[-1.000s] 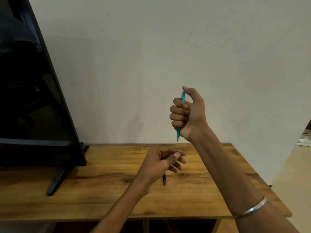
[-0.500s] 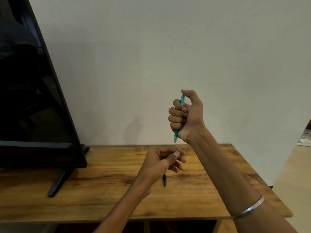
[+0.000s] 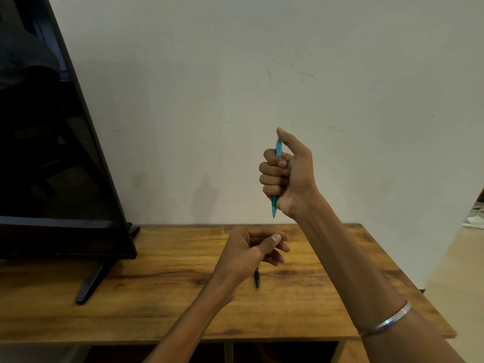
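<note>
Gripping teal pen (image 3: pixel 278 151), right hand (image 3: pixel 291 176) rose; left hand (image 3: pixel 243 258) holds black pen (image 3: pixel 257 279).

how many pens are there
2: a teal pen gripped in the right hand, and a dark pen poking out under the left hand; more could be hidden under that hand.

Home living room: flat-screen TV (image 3: pixel 52 153) on wooden TV stand (image 3: pixel 157 297), plain painted wall (image 3: pixel 262 61).

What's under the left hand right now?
The tip end of a dark pen shows below the left hand, over the wooden table. The hand covers the rest, so whether it grips the pen cannot be told.
</note>
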